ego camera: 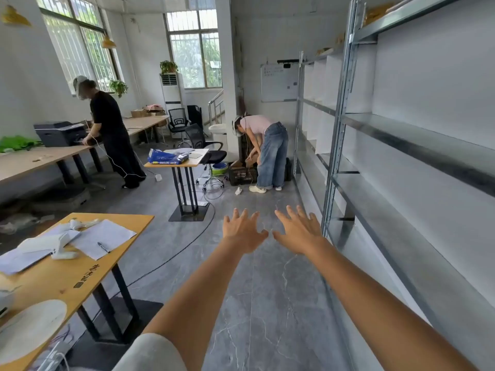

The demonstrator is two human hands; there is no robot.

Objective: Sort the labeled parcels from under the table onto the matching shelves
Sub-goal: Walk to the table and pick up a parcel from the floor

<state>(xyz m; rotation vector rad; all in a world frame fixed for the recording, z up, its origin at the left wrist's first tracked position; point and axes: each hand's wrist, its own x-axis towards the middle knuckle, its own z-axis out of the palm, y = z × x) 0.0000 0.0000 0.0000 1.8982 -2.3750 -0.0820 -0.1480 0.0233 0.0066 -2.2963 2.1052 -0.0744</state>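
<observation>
My left hand and my right hand are stretched out in front of me over the grey floor, palms down, fingers spread, holding nothing. The thumbs nearly touch. Metal shelves run along the right wall, their near levels bare; a few brown parcels lie on the top level. A wooden table stands at my lower left with papers and a pen on it. Its underside is hidden, and no parcel shows beneath it.
A small desk with a blue bag stands mid-room, an office chair behind it. One person bends over a black crate by the shelf end. Another stands at a long table with a printer. Cables cross the floor.
</observation>
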